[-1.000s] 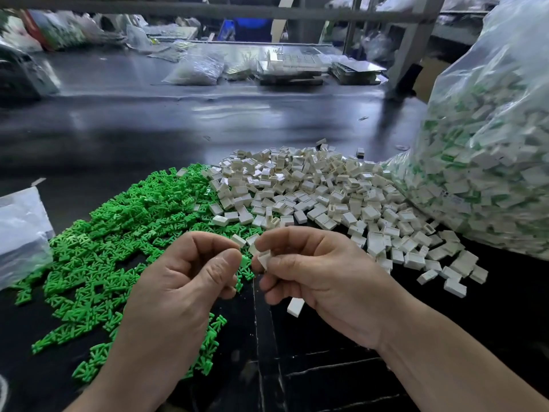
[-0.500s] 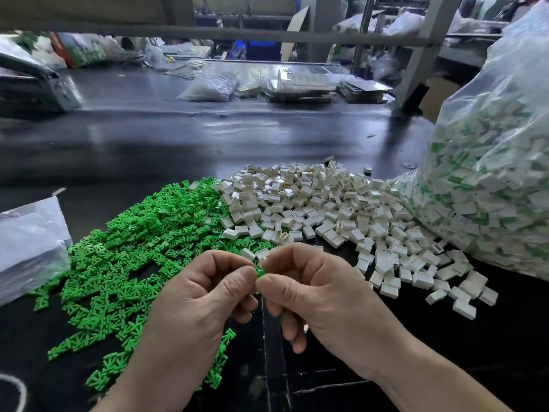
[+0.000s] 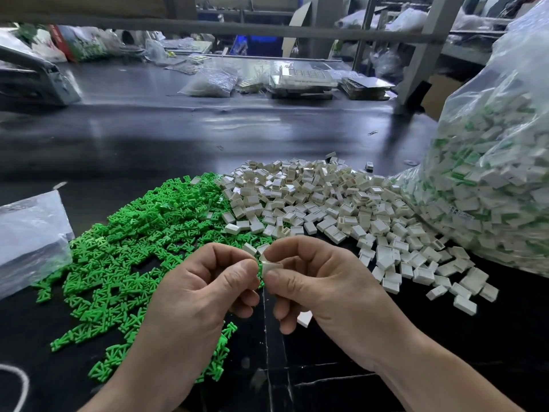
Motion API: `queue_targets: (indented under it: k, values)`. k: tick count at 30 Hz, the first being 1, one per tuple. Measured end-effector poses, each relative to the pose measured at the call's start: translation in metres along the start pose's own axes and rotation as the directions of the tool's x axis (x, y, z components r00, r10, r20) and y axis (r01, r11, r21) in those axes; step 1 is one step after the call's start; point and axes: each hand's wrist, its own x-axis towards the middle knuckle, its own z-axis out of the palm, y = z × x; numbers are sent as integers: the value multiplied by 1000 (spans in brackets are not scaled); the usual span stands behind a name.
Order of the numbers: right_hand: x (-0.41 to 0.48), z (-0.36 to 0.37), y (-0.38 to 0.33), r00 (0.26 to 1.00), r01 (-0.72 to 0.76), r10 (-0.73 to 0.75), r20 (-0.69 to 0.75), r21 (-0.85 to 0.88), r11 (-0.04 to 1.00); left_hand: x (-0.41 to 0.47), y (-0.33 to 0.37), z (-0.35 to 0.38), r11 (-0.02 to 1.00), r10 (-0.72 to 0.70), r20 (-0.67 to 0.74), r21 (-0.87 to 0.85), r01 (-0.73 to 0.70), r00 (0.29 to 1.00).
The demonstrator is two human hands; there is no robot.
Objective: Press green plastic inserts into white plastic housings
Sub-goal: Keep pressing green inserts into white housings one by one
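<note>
My two hands meet at the middle front of the black table. My right hand (image 3: pixel 320 286) pinches a white housing (image 3: pixel 269 266) between thumb and forefinger. My left hand (image 3: pixel 205 289) has its fingers curled, thumb and forefinger tips against the housing's left side; a sliver of green shows there, the insert itself mostly hidden. A heap of green inserts (image 3: pixel 133 242) spreads to the left. A heap of white housings (image 3: pixel 320 209) lies behind and to the right of my hands.
A big clear bag (image 3: pixel 490 179) of assembled white-and-green parts stands at the right. Another plastic bag (image 3: pixel 29 233) lies at the left edge. One loose white housing (image 3: pixel 305 318) sits under my right hand. Bags, trays and a frame post crowd the table's far side.
The hands have stayed together at the front centre. The white housing now shows between my right fingertips; half a second ago my fingers covered it.
</note>
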Motion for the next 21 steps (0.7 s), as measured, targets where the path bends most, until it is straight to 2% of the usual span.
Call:
queue_targets:
  k: [6, 9, 12, 16, 21]
  values:
    - [0, 1, -1, 999, 31, -32, 26, 20, 999, 0, 5, 1, 989, -29, 26, -143, 33, 999]
    - [1, 2, -3, 995, -61, 44, 90, 188, 980, -1, 8, 4, 979, -35, 50, -199, 45, 998]
    - [2, 0, -3, 974, -199, 146, 173, 349, 916, -3, 8, 5, 984, -24, 41, -175, 30, 999]
    - [2, -2, -5, 953, -266, 199, 229, 314, 912, -4, 7, 6, 988, -24, 78, -151, 36, 997]
    - [-2, 1, -7, 959, -234, 181, 217, 252, 939, -3, 8, 8, 922, -120, 230, -336, 195, 966]
